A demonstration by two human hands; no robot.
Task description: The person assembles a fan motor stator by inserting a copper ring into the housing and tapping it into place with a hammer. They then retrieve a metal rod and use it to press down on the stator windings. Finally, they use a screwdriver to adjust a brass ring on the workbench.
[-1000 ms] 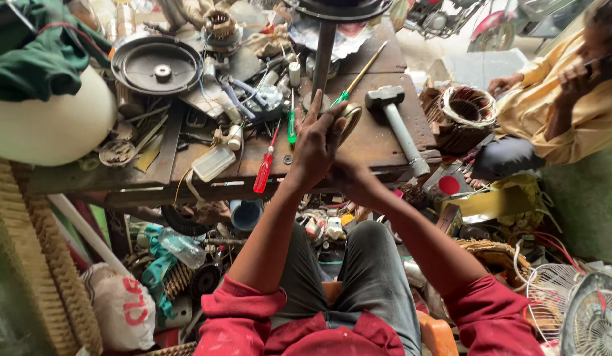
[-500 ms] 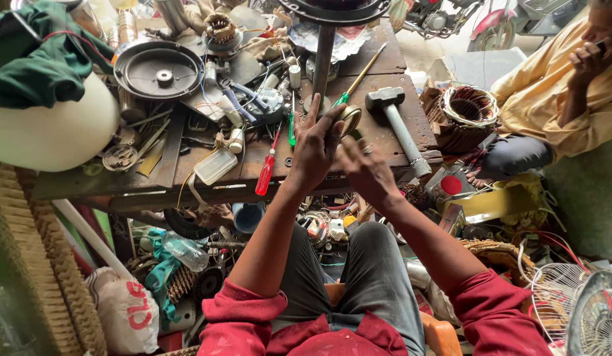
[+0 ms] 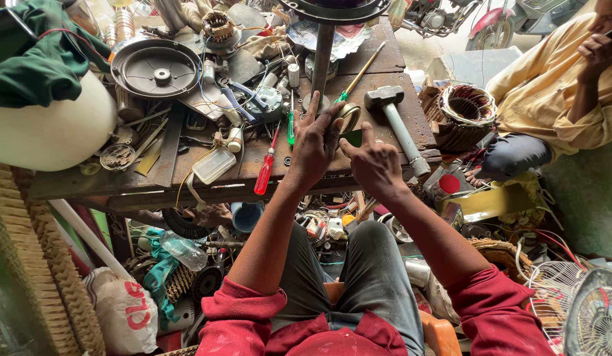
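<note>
1. Head view: a person in a red shirt, forearms bare, works both hands above the near edge of a cluttered wooden surface (image 3: 385,69).
2. The left hand (image 3: 314,142) is raised with fingers spread and partly curled; its thumb and fingertips pinch a tan roll of tape (image 3: 349,116).
3. The right hand (image 3: 375,161) sits just beside the left, fingers folded loosely, thumb and forefinger closed on a dark green strip (image 3: 351,137) that runs below the roll. Whether strip and roll are joined cannot be made out.
4. The roll is largely hidden behind the left fingers; only its upper arc shows, held above the surface near the front edge.
5. Right of the hands lies a hammer (image 3: 398,122), its handle pointing at the surface's near edge. Left of them lie a red-handled screwdriver (image 3: 265,170) and a green-handled one (image 3: 291,128).
6. A grey post (image 3: 322,56) rises behind the hands; its top is cut off by the frame.
7. A seated person in yellow (image 3: 550,92) is cropped at the right edge, beside a copper-wound motor stator (image 3: 465,113).
</note>
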